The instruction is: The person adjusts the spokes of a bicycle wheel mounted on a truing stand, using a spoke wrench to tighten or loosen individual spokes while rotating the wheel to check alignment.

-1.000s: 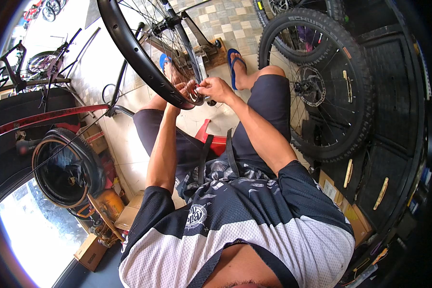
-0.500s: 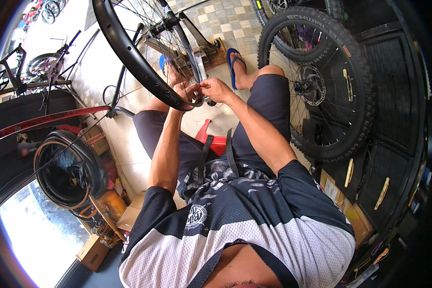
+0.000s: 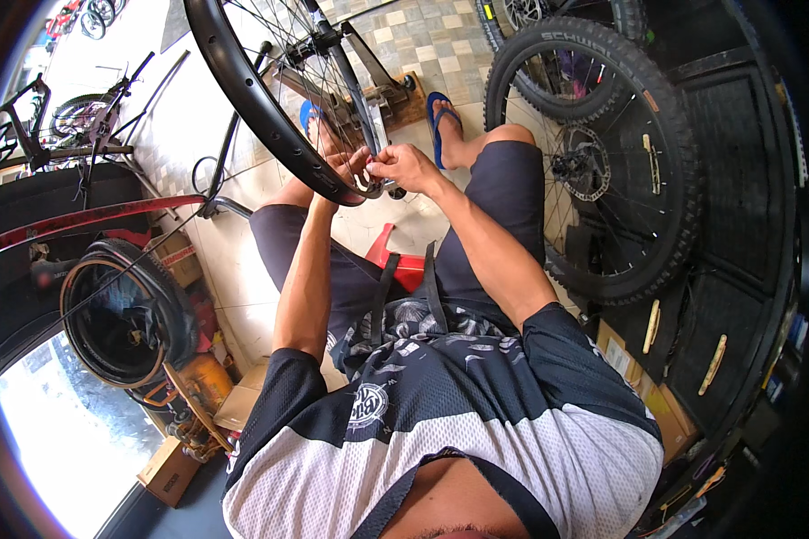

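Both sets of fingers are pinched together at the lower edge of the bare black rim (image 3: 243, 99): the right hand (image 3: 404, 166) is closed on something small I cannot make out, and the left hand (image 3: 340, 162) is curled against the rim beside it. The wheel sits in a truing stand (image 3: 368, 90) on the floor, without a tyre. I judge the work still under way.
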Available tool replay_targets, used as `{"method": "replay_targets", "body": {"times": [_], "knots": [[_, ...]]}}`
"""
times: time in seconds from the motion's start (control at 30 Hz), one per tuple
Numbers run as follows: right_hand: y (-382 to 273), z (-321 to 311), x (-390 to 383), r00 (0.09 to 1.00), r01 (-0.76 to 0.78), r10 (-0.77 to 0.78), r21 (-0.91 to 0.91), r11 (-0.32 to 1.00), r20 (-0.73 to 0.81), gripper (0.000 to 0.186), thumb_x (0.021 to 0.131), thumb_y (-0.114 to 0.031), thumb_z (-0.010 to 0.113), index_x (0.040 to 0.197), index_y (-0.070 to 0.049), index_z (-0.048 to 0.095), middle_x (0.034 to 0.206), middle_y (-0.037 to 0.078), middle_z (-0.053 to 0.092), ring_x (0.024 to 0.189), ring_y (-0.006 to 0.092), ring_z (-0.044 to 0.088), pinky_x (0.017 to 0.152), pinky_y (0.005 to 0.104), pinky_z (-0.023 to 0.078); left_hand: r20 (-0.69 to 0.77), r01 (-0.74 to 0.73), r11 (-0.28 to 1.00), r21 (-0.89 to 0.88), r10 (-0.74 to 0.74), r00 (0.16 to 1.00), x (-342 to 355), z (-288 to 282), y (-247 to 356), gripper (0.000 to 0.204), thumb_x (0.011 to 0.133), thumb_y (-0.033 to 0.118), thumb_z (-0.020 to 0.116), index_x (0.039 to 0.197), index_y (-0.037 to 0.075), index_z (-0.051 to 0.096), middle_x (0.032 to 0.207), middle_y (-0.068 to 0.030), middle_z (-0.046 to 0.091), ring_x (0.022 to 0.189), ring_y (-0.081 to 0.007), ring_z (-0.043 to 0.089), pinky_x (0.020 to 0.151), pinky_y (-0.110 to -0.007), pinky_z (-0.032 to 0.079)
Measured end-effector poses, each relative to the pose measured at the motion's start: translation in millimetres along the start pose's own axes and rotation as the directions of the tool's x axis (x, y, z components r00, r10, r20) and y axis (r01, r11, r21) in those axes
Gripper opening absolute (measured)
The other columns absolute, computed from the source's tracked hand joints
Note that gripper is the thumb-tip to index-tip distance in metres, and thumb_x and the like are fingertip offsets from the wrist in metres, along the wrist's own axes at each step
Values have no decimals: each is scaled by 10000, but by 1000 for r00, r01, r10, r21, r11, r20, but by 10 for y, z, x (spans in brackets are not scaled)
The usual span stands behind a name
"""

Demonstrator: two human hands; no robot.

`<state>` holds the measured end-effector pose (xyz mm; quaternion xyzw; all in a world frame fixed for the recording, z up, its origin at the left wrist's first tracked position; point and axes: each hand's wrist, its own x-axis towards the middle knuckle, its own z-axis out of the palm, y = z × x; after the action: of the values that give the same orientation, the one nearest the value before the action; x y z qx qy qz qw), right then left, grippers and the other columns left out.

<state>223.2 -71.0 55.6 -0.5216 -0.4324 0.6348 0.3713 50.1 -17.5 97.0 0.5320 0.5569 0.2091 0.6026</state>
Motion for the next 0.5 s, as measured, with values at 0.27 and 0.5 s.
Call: {"method": "replay_targets", "body": {"times": [0.27, 0.5], "knots": [[-97, 35, -91, 997, 43, -54, -175, 984, -55, 230, 888, -117, 686, 1037, 57, 680, 886, 97, 735, 793, 119, 662, 722, 274, 528, 178, 121, 982, -145, -95, 979, -47, -97, -87, 345, 914, 376, 749, 784, 71, 654, 661, 8, 604, 563, -79, 533, 490, -246, 374], [105, 14, 4, 998, 61, -62, -105, 993, -6, 244, 894, -74, 638, 1087, 71, 672, 924, 90, 737, 800, 117, 659, 730, 269, 530, 126, 117, 959, -257, -86, 988, -9, 6, -125, 317, 887, 212, 783, 714, 119, 535, 602, -6, 565, 493, -79, 489, 429, -249, 331]]}}
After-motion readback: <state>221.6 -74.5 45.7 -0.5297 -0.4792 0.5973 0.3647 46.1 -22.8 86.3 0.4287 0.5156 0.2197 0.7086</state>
